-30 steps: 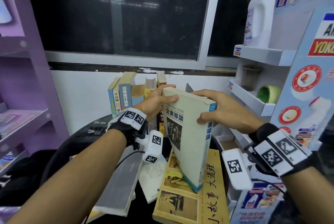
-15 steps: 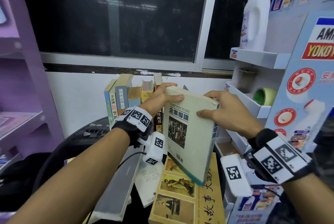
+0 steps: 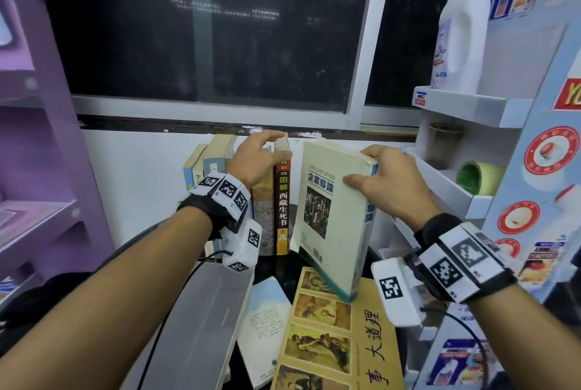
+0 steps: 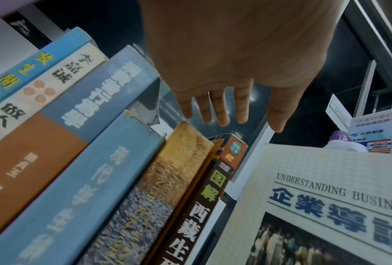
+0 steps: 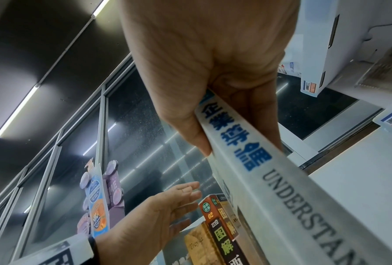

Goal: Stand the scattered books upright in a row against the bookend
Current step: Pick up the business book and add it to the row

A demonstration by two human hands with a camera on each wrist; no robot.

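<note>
Cream-covered business book (image 3: 333,219) is up off the worktop, tilted, pinched near its top corner by the right hand (image 3: 385,183), thumb on the front cover and fingers round the spine side. Its bottom corner hangs just over the big yellow picture book (image 3: 333,336) lying flat. The left hand (image 3: 256,160) is at the top of the standing row (image 3: 242,197), fingers straight and spread, gripping nothing; can't tell from the wrist view if it's actually touching them.

Stuff that could go sideways, imo:

- It's a one-corner pinch on a fat paperback, so it might swing or slip out on the way into the gap next to the dark-spined book (image 3: 283,207).
- That row already leans. If the left hand comes off early, or the new book bumps it, the whole lot could topple.
- I can't see the bookend anywhere, so no idea how well the far end is propped.
- The flat books sit right in front, so the bottom corner could snag on them.
</note>
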